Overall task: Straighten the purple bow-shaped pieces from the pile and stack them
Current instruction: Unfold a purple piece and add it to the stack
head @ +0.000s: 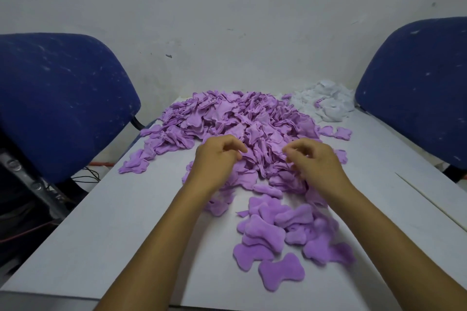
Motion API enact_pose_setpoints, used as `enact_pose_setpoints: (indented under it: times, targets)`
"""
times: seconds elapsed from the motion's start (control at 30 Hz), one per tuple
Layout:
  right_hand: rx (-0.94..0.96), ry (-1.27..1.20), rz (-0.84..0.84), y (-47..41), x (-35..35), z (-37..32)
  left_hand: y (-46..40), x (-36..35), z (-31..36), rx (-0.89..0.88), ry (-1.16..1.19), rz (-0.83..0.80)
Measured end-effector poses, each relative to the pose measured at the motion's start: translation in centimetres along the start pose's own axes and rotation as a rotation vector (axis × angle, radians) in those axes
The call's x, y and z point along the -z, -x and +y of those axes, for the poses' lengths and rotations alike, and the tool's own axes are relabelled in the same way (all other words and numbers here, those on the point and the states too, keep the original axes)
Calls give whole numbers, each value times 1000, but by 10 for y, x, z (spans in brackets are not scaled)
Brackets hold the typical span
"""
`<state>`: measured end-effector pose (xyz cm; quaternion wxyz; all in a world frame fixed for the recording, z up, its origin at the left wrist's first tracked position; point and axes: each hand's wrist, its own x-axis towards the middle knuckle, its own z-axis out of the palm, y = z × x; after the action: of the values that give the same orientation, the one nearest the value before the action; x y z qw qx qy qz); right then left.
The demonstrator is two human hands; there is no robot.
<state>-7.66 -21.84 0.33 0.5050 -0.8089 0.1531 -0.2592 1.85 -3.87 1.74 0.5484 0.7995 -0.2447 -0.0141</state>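
Note:
A big pile of purple bow-shaped fabric pieces (227, 118) covers the far middle of the white table (106, 235). My left hand (217, 159) and my right hand (314, 163) hover over the pile's near edge, fingers curled toward each other. Each seems to pinch one end of a purple piece (264, 156) lying between them, though it blends into the pile. Closer to me lies a loose heap of flattened purple pieces (267, 233), some overlapping. A single bow piece (281, 271) lies flat at the front.
A heap of white fabric scraps (326, 103) sits at the table's far right. Blue padded chairs stand at the left (58, 98) and the right (417, 83). Stray purple pieces (341, 132) lie beside the pile. Cables run on the floor at left.

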Motion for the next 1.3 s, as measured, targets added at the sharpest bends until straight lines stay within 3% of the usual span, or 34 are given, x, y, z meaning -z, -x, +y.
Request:
enact_pose_setpoints:
  times: [0.1, 0.23, 0.4, 0.5, 0.7, 0.93, 1.03, 1.13, 1.3]
  targets:
    - [108, 325, -98, -3, -21, 7, -10, -3, -10, -23, -192, -15]
    - [164, 531, -229, -6, -46, 12, -13, -6, -25, -105, -554, -229]
    - [123, 706, -214, -9, -64, 18, -14, -10, -39, -118, -594, -312]
    - [84, 681, -218, -10, -72, 20, -15, -7, -40, -117, -551, -259]
    - [165, 483, -193, -11, -62, 17, -13, -2, -39, -116, -572, -307]
    - [176, -62, -157, -6, -36, -2, -10, 9, -17, -111, -159, -207]
    - [120, -226, -110, -4, -28, -8, -8, 9, -9, 28, 153, -222]
    - [44, -310, -78, 1, -22, -11, -5, 6, -2, 146, 356, -198]
    - [-31, -351, -135, 9, -16, -20, -1, -5, 13, 125, 427, -164]
